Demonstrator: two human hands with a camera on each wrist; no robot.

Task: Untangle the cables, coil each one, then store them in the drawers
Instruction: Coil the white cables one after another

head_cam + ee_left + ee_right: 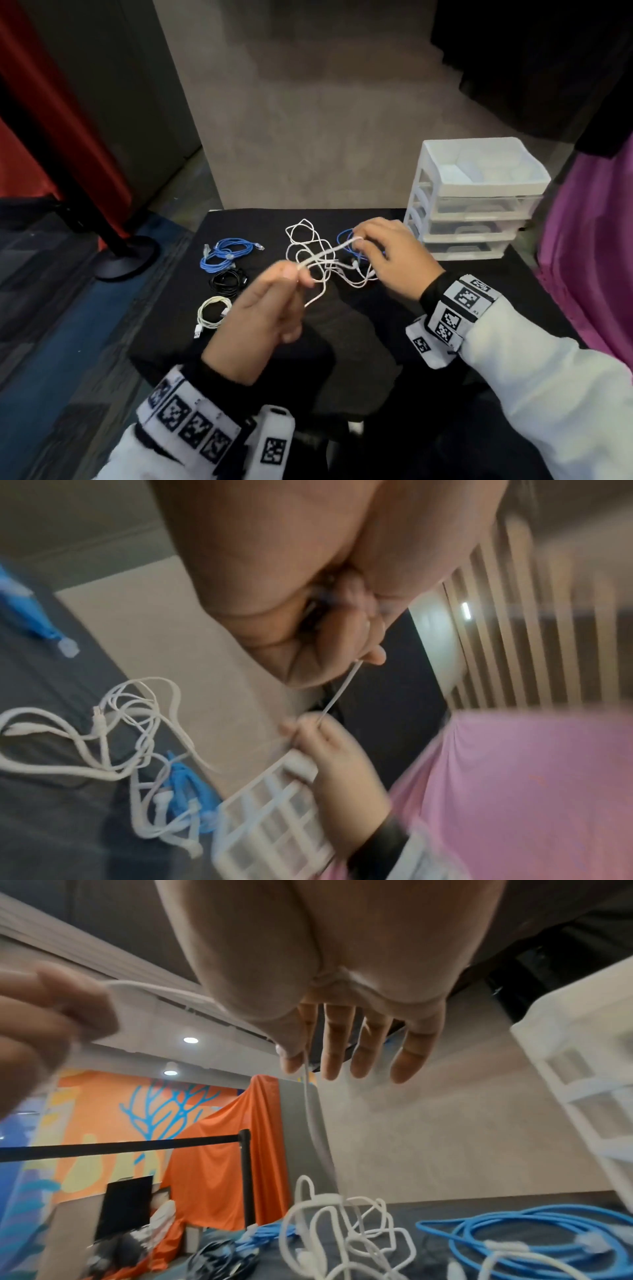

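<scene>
Head view, frame centre: left hand (263, 318) and right hand (387, 257) each pinch one white cable (329, 251), a stretch pulled taut btwn them above a black table (171, 308). Rest of it lies tangled below. Drawer unit (476, 198) sits upper right; coiled cables (222, 270) lie left.

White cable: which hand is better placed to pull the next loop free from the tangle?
Probably the right hand: it pinches the white cable directly above the tangle; the left hand holds it nearer the body.

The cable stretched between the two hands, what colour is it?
White. The cable shows best in the head view, pinched by the left hand and right hand.
</scene>
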